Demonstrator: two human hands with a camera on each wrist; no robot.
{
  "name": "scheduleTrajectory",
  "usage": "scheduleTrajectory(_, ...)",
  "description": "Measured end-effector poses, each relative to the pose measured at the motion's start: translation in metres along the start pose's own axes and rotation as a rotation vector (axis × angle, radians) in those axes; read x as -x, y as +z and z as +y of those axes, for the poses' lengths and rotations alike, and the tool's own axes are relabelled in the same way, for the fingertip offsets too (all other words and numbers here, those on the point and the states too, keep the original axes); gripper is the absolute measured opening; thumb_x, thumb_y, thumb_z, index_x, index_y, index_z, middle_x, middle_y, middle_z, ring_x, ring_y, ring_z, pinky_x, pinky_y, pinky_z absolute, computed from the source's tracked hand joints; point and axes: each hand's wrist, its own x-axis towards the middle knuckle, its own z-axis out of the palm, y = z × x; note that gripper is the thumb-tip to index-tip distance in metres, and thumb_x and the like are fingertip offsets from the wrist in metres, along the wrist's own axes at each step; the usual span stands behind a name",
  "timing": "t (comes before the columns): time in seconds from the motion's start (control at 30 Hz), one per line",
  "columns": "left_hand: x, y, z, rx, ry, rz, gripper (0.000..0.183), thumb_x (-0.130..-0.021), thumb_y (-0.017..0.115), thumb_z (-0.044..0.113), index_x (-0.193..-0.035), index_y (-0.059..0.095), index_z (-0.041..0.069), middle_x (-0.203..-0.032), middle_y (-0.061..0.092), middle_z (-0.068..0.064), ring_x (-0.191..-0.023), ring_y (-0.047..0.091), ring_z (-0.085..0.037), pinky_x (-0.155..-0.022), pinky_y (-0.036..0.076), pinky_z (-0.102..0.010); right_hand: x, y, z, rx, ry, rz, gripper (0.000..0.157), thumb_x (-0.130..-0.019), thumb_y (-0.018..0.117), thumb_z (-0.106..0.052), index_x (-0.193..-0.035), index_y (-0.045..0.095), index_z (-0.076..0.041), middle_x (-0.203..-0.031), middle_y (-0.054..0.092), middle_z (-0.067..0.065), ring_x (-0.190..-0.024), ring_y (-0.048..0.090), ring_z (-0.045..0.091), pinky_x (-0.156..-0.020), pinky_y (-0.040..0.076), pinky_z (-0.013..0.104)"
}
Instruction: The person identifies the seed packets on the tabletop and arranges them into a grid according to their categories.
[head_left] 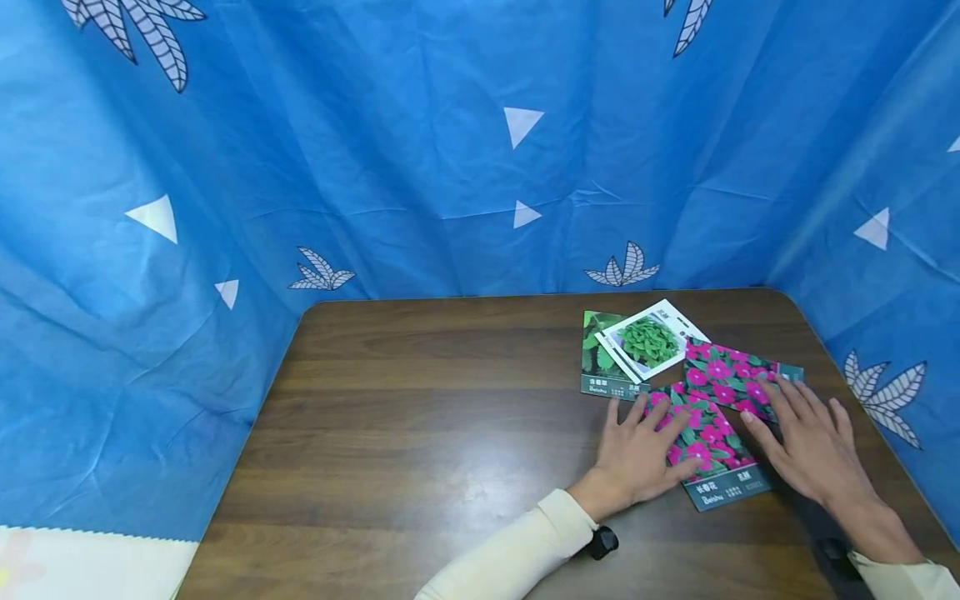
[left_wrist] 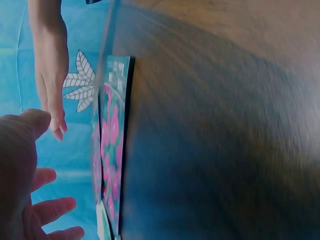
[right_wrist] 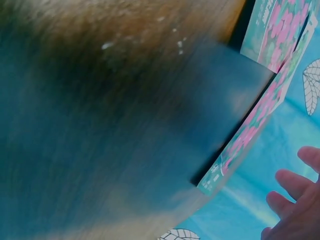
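Two seed packets with pink flowers lie at the right of the table: a front one point(head_left: 726, 489) and one further back point(head_left: 718, 373), their corners overlapping. My left hand point(head_left: 634, 460) is over the left side of the front packet, fingers spread and nothing gripped. Over the right part of the back packet is my right hand point(head_left: 813, 446), its fingers extended. In the left wrist view, the fingers stand apart above the front packet point(left_wrist: 114, 135). Right fingertips point(right_wrist: 287, 186) likewise show a gap from the back packet point(right_wrist: 245, 137) in the right wrist view.
Behind the flowered packets lies a white packet point(head_left: 651, 342) with a green leafy plant, partly covering a green packet point(head_left: 598, 367). All rest on the brown wooden table point(head_left: 405, 433). A blue patterned cloth point(head_left: 420, 167) hangs along the table's back and sides.
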Motion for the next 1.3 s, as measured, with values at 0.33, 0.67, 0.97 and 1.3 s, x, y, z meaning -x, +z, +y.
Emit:
scheduleTrajectory(0.33, -0.003, 0.011, 0.016, -0.038, -0.011, -0.061, 0.069, -0.095, 0.032, 0.075, -0.157, 0.026, 0.044, -0.159, 0.036, 0.015, -0.151, 0.030, -0.018, -0.119, 0.033, -0.049, 0.000, 0.003, 0.006, -0.010, -0.045, 0.015, 0.062, -0.107, 0.042, -0.042, -0.153, 0.032, -0.002, -0.152, 0.031, 0.034, -0.143, 0.020, 0.055, -0.115, -0.001, 0.075)
scheduleTrajectory(0.67, -0.002, 0.019, 0.030, -0.068, 0.010, -0.094, 0.071, -0.091, 0.037, 0.079, -0.154, 0.030, 0.047, -0.158, 0.036, 0.018, -0.149, 0.032, -0.014, -0.117, 0.035, -0.044, -0.007, 0.013, 0.024, -0.012, -0.159, 0.100, 0.046, -0.107, 0.046, -0.026, -0.145, 0.044, 0.001, -0.145, 0.040, 0.036, -0.135, 0.033, 0.059, -0.110, 0.024, 0.073)
scheduleTrajectory(0.97, -0.005, 0.021, 0.036, -0.044, 0.006, -0.106, 0.069, -0.092, 0.038, 0.077, -0.154, 0.029, 0.048, -0.162, 0.031, 0.016, -0.150, 0.030, -0.014, -0.118, 0.034, -0.043, -0.014, 0.017, 0.034, -0.011, -0.201, 0.095, 0.039, -0.105, 0.050, -0.016, -0.140, 0.048, 0.002, -0.139, 0.043, 0.036, -0.127, 0.038, 0.058, -0.118, 0.019, 0.067)
scheduleTrajectory(1.3, -0.009, 0.019, 0.040, -0.004, 0.019, -0.115, 0.064, -0.093, 0.038, 0.075, -0.152, 0.032, 0.049, -0.160, 0.034, 0.014, -0.149, 0.030, -0.014, -0.119, 0.034, -0.041, -0.019, 0.019, 0.041, -0.021, -0.175, 0.045, 0.046, -0.102, 0.055, -0.010, -0.146, 0.045, -0.004, -0.143, 0.039, 0.035, -0.128, 0.036, 0.059, -0.112, 0.020, 0.074)
